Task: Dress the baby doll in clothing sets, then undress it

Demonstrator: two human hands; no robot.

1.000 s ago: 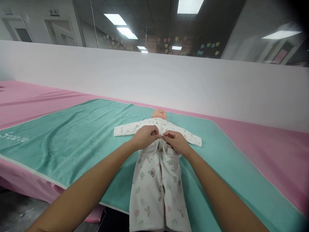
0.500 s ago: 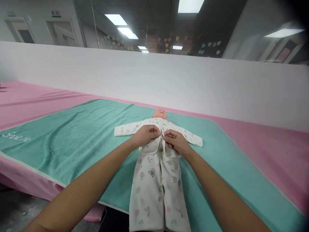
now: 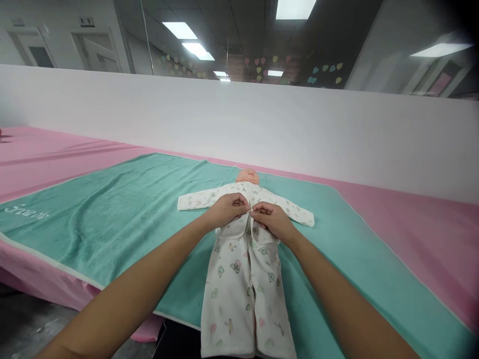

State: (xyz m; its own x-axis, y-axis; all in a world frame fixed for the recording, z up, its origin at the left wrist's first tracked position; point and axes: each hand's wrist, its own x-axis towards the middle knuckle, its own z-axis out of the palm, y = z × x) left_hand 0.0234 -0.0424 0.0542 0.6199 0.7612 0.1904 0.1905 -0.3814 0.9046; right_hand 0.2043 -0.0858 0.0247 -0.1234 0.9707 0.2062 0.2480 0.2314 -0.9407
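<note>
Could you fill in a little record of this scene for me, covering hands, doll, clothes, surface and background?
Left hand: fingers pinched at the front of the white printed top
Right hand: fingers pinched there too, close beside the left
Doll: lying with head away from the person, sleeves spread to both sides
Lower garment: white, printed, stretching toward the person
Surface: green towel over a pink cover
Background: white low wall, glassy panels above

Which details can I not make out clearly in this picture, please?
- Head view: the exact pinched spot of the white top, hidden by the left hand and right hand.
- Head view: lettering on the green towel, blurred.
- Head view: reddish thing, cut off by left edge.
</note>
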